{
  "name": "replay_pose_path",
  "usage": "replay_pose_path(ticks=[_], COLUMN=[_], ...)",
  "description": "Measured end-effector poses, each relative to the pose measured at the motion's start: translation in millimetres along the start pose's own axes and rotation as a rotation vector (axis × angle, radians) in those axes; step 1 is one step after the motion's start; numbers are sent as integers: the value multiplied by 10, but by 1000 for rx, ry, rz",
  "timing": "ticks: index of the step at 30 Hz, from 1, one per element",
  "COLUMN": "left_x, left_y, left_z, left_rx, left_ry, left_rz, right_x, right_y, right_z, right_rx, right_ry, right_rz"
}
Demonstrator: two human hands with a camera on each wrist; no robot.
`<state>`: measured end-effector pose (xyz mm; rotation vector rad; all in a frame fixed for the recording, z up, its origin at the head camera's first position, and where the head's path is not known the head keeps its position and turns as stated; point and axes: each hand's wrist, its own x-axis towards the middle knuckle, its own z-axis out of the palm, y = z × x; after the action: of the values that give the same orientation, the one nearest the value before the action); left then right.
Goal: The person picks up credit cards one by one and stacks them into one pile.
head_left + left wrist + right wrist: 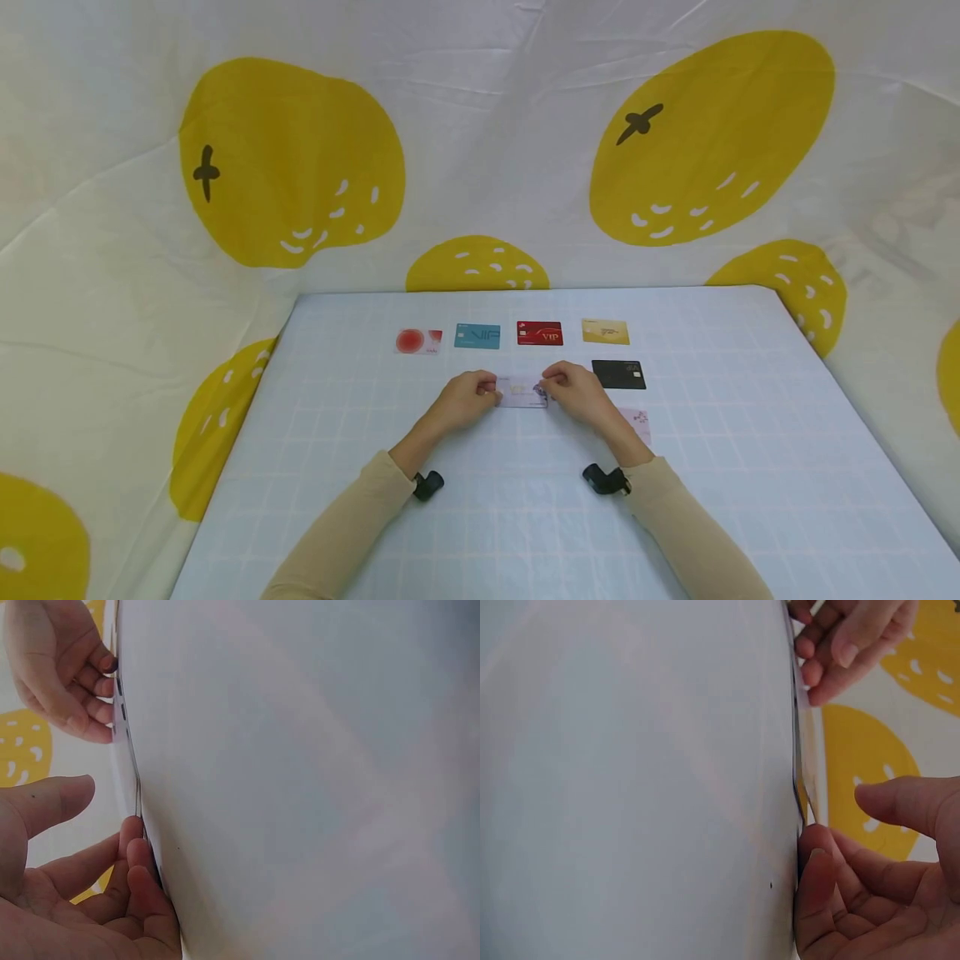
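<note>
Alignment of the lilac card (519,392) on the desk (495,525) looks like the step in hand. The left hand (463,398) is at the card's left edge, the right hand (579,393) at its right; both are loosely half-curled, fingertips touching it, gripping nothing else. Beyond the lilac card runs a row: white-and-red card (418,341), blue card (477,336), red card (539,333), gold card (606,332). To its right is the black card (618,374); also to its right, but nearer the person, another pale card (641,423) lies partly hidden by the right arm (675,500).

The next move, I judge, calls for even pressure at both ends, then lifting the fingers without dragging the card.

Only the head view shows its print. The wrist views catch it edge-on, with both thumbs (64,799) raised clear of it; whether it lies wholly flat, I cannot tell.
</note>
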<state>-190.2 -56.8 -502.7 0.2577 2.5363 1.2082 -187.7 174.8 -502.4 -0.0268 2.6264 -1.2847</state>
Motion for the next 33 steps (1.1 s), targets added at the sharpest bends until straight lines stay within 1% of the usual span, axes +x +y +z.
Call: replay_pose_path(ticks=[6, 16, 24, 28, 33], left_x=[-8, -4, -16, -25, -33], left_y=[15, -5, -11, -8, -40], left_z=[-13, -6, -15, -24, -33], left_rx=[12, 14, 3, -5, -19], left_ry=[-1, 5, 1, 1, 11], left_rz=[8, 10, -8, -6, -8], right_x=[12, 2, -21, -26, -17], right_y=[-7, -23, -45, -46, -50], right_z=[9, 14, 23, 21, 27], right_rx=[-23, -24, -12, -6, -6], right_ry=[3, 3, 2, 0, 0], right_rz=[-10, -17, -15, -14, -14])
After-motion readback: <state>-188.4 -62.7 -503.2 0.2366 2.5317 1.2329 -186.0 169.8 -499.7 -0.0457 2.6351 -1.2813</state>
